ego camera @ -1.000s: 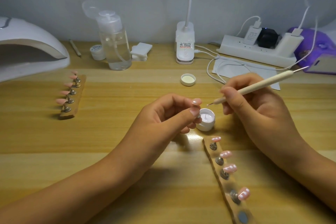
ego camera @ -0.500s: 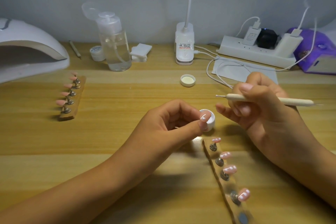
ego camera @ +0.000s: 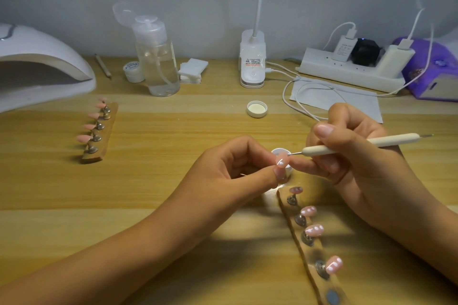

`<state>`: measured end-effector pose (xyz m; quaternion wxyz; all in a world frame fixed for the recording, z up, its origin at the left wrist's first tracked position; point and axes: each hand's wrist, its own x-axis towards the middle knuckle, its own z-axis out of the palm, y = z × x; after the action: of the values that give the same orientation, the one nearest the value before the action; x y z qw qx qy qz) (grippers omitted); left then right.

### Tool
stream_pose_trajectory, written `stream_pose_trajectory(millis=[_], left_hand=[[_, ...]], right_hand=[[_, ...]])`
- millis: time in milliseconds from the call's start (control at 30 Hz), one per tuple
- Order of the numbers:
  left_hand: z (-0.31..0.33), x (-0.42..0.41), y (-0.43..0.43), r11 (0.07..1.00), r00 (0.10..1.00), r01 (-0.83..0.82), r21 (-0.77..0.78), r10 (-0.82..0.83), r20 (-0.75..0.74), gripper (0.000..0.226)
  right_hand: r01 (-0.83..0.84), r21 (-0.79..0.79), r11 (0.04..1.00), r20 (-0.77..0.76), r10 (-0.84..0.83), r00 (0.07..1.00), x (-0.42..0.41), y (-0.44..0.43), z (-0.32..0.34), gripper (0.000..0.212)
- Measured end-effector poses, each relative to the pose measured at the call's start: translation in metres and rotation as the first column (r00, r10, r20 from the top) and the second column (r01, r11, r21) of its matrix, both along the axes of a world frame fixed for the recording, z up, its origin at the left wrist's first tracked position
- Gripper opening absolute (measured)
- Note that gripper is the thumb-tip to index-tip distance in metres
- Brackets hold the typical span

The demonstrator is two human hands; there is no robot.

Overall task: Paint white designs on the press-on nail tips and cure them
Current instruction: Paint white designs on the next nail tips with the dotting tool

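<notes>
Right hand (ego camera: 352, 156): is gripping a dotting stick (ego camera: 359, 145) like a pen, thumb and fingers curled round its pale shaft, the fine metal point aiming left.
Left hand (ego camera: 230, 171): is pinching one pink nail tip (ego camera: 281, 160) between thumb and forefinger, holding it up facing the stick.
Contact: the metal point is reaching the nail tip's upper right edge; whether it is touching or hovering just off it, I cannot tell.
Nail tip: is already showing a small white mark near its lower left.
Doing it well: judging by this, the stick should be coming down lightly and lifting straight off, with the two hands bracing against each other, so the dots are staying round and evenly spaced.
Paint pot (ego camera: 277, 150): is sitting open just behind the nail tip, partly hidden by the left fingertips, so reloading is needing only a short reach.
Near strip (ego camera: 312, 255): is lying just below both hands, carrying four white-dotted tips on pegs.
Curing lamp (ego camera: 37, 57): is waiting at the far left, well apart.
</notes>
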<state>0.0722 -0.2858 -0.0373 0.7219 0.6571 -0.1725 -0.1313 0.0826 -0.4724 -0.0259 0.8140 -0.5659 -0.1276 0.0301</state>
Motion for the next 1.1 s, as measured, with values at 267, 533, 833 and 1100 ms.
stream_pose_trajectory(millis=[267, 533, 833, 1100], left_hand=[[0.0001, -0.0005, -0.0016, 1.000, 1.000, 0.002, -0.014, -0.002, 0.007, 0.004], [-0.0010, 0.0003, -0.0004, 1.000, 1.000, 0.011, -0.009, -0.011, 0.023, 0.006], [-0.0016, 0.0007, -0.0006, 1.000, 1.000, 0.018, -0.011, -0.018, 0.024, 0.005], [-0.0021, 0.0005, 0.0000, 1.000, 0.999, 0.024, -0.018, -0.024, 0.024, 0.007]], right_hand=[[-0.032, 0.004, 0.999, 0.012, 0.032, 0.999, 0.0006, -0.0005, -0.0019, 0.024], [-0.044, -0.002, 0.999, 0.017, 0.044, 0.999, 0.0001, 0.0000, -0.0011, 0.023], [-0.029, -0.012, 0.999, 0.006, 0.029, 1.000, -0.0011, 0.0013, 0.0012, 0.026], [-0.015, -0.015, 1.000, -0.009, 0.015, 1.000, -0.0022, 0.0022, 0.0026, 0.026]])
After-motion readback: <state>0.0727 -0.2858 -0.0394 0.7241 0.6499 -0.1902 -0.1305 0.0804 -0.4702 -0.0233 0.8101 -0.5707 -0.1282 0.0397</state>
